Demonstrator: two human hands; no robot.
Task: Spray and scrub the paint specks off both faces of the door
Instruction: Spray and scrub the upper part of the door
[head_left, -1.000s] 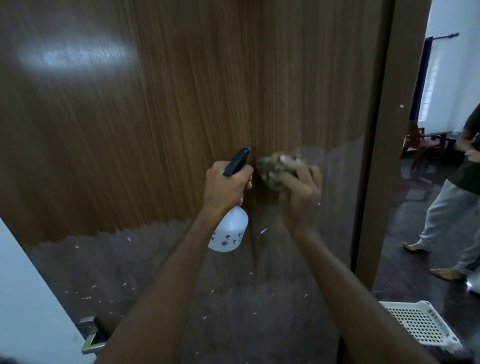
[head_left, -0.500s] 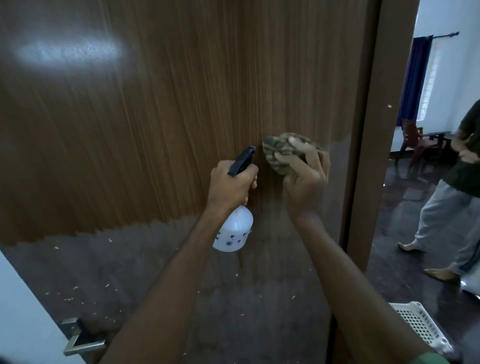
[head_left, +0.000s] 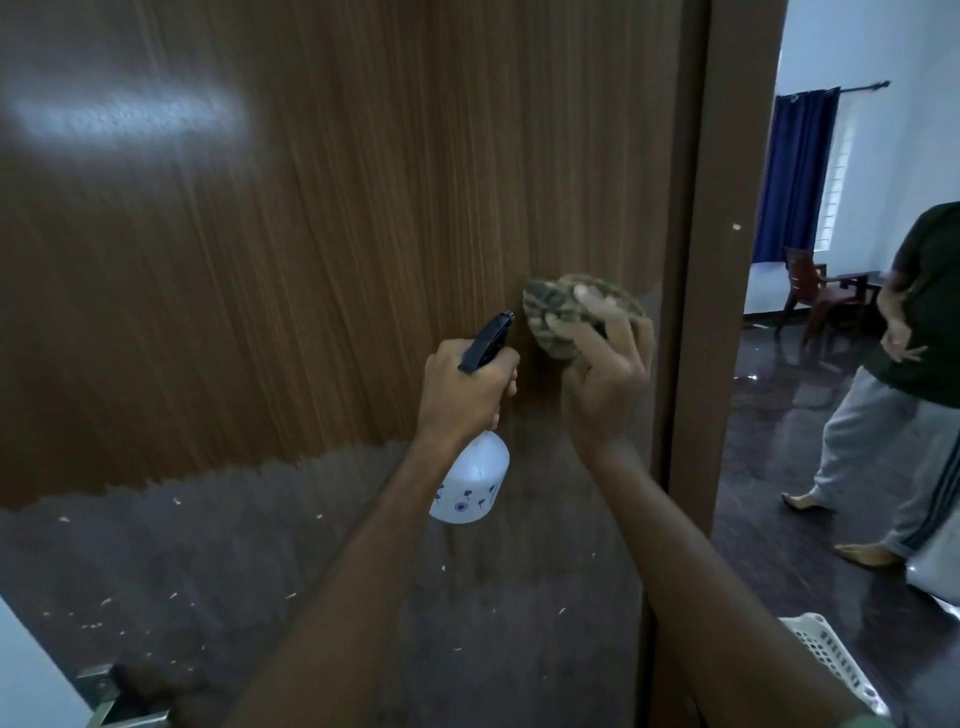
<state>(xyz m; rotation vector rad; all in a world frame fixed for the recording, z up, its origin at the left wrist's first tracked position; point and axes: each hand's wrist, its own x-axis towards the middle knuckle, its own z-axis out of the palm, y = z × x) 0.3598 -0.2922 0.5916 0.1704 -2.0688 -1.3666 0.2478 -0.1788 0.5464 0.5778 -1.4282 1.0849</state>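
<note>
A brown wood-grain door (head_left: 311, 260) fills most of the view. Its lower part is darker and dotted with pale paint specks (head_left: 176, 501). My left hand (head_left: 465, 387) grips a white spray bottle (head_left: 470, 486) with a black nozzle (head_left: 488, 340) that points at the door. Just to the right, my right hand (head_left: 605, 379) presses a mottled green-brown scrub pad (head_left: 553, 312) flat against the door face, near the door's right edge.
A metal door handle (head_left: 111, 699) sits at the bottom left beside a white wall. The brown door frame (head_left: 722, 312) stands right of the door. Beyond it, a person (head_left: 914, 374) stands on dark glossy floor. A white plastic basket (head_left: 831, 660) lies at lower right.
My right hand has slid the pad upward and a little right on the door. The left hand with the bottle has held nearly still. The view has shifted slightly.
</note>
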